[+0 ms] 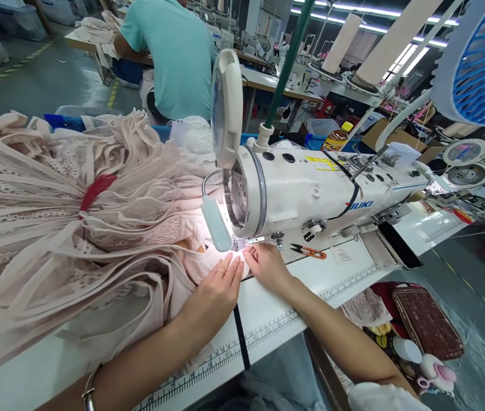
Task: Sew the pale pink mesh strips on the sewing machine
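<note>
A white JUKI sewing machine [289,194] stands over the pale pink fabric piece [195,265], its lamp lighting the needle area. My left hand [221,285] lies on that fabric with its fingers stretched flat, just in front of the presser foot. Close on the right, my right hand [268,267] has its fingers curled and pinched at the fabric's edge beside the foot. The needle tip is hidden behind the lamp head and my fingers. A big bundle of pale pink garments [140,171], bound with a red strip [97,191], spreads leftward from the machine.
Orange-handled thread snips [308,251] lie on the machine bed. A ruler tape [277,322] runs along the table's front edge. A blue fan [482,68] hangs at upper right. Beyond the table sits a person in a teal shirt [178,57]. A bottle [337,137] stands behind the machine.
</note>
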`<state>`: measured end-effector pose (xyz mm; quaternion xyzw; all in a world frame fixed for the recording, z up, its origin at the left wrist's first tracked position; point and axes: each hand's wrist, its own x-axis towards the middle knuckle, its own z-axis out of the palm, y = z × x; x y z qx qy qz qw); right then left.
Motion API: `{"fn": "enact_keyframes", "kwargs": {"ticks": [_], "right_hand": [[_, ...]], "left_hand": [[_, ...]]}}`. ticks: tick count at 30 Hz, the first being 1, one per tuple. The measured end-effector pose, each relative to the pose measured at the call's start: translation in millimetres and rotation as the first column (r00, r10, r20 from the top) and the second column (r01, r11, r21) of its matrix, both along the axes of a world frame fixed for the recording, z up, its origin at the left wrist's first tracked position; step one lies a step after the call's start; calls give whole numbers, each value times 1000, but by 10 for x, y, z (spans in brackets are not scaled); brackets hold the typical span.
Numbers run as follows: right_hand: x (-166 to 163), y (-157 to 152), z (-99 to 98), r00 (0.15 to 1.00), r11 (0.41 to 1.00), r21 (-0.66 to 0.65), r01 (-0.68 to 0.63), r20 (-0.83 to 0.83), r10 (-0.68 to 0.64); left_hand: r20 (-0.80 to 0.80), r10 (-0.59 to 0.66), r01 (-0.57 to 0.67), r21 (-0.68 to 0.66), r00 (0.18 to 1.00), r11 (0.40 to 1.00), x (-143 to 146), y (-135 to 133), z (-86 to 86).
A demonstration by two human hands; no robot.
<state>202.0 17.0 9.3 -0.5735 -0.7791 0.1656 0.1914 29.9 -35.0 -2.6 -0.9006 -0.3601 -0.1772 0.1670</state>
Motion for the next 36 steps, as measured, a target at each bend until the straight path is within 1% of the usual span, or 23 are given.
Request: {"fn": "enact_keyframes", "kwargs": {"ticks": [3, 6, 9, 11, 13, 15, 16, 18, 20, 22, 24, 27, 30, 32, 36], "right_hand": [[-8, 0, 9, 1000, 1000, 10, -1, -8, 1], [-3, -2, 14, 1000, 1000, 7, -16, -25, 16], [36, -7, -2, 997, 999, 2, -43, -57, 43], [87, -16, -20, 991, 993, 53, -102, -83, 106], [145, -33, -32, 975, 969, 147, -197, -77, 210], [185, -59, -30, 956, 931, 229, -283, -15, 295], [192, -74, -25, 948, 914, 255, -315, 39, 315], [173, -108, -11, 933, 889, 291, -353, 176, 313], [125, -138, 2, 908, 873, 311, -376, 312, 280], [78, -154, 14, 878, 863, 308, -402, 398, 267], [59, -146, 22, 862, 861, 286, -420, 422, 280], [95, -98, 18, 861, 888, 196, -416, 398, 316], [158, -40, -17, 878, 922, 101, -375, 359, 318], [185, -16, -46, 892, 934, 68, -351, 329, 311], [193, -6, -63, 907, 941, 48, -334, 287, 307]], "left_hand": [[-63, 27, -28, -23, 998, 999, 10, -1, -12], [-76, 39, -42, -35, 996, 999, 18, -8, -18], [-74, 46, -47, -16, 996, 999, 31, -9, -22], [-47, 40, -40, 15, 998, 999, 41, 4, -27], [2, 29, -29, 58, 1000, 998, 47, 27, -26], [60, 22, -27, 92, 998, 995, 48, 50, -9], [88, 37, -46, 100, 995, 994, 46, 58, 8], [126, 103, -115, 90, 987, 989, 38, 65, 55], [112, 158, -166, 59, 981, 984, 32, 62, 105], [57, 142, -144, 17, 988, 989, 33, 54, 137], [26, 88, -87, -17, 996, 996, 43, 46, 135], [21, 39, -39, -22, 999, 999, 61, 39, 81], [-56, 29, -33, -70, 998, 997, 65, 41, 27], [-106, 31, -40, -87, 994, 995, 64, 47, 11], [-124, 49, -53, -31, 991, 998, 61, 66, 5]]}}
